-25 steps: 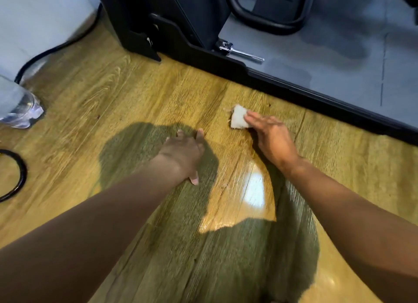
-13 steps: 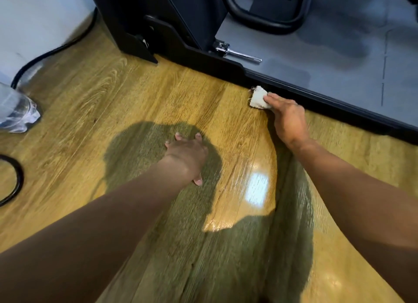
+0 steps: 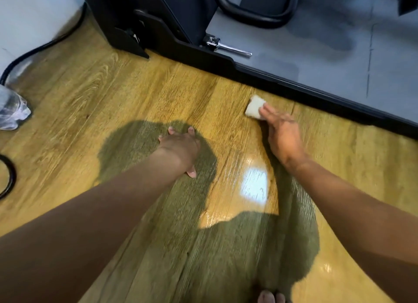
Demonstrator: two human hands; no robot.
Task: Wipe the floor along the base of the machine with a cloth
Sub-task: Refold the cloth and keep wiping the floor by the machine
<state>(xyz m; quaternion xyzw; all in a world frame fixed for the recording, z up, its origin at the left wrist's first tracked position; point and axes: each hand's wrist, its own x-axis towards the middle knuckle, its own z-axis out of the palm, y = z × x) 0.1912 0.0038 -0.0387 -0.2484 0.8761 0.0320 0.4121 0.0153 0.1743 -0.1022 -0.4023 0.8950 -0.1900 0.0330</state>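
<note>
The right hand (image 3: 282, 135) lies on the wood floor (image 3: 108, 81) w/ fingers stretched forward & to the left. Its fingertips (image 3: 265, 110) cover the near-right end of a small white folded cloth (image 3: 254, 106) & press it flat on the boards. It is no closed fist, more a flat press. The thumb is not visible, so whether it pinches the cloth from below I cannot tell. The bigger part of the cloth sticks out beyond the fingertips, on the far-left side of the hand.

The cloth is near the black base edge of the machine (image 3: 294, 83) but not touching it; a strip of bare floor is between them. Behind the edge is a grey platform (image 3: 328, 54) w/ a small metal lever (image 3: 228, 47).

The left hand (image 3: 181, 148) is well apart from the cloth, palm down, fingers spread, resting on the floor & holding nothing.

At the far left: a clear plastic bottle (image 3: 12, 113), a black cable (image 3: 34, 51) along the wall, & part of a black ring (image 3: 10, 178). Bare toes (image 3: 268, 298) show at the bottom edge.
</note>
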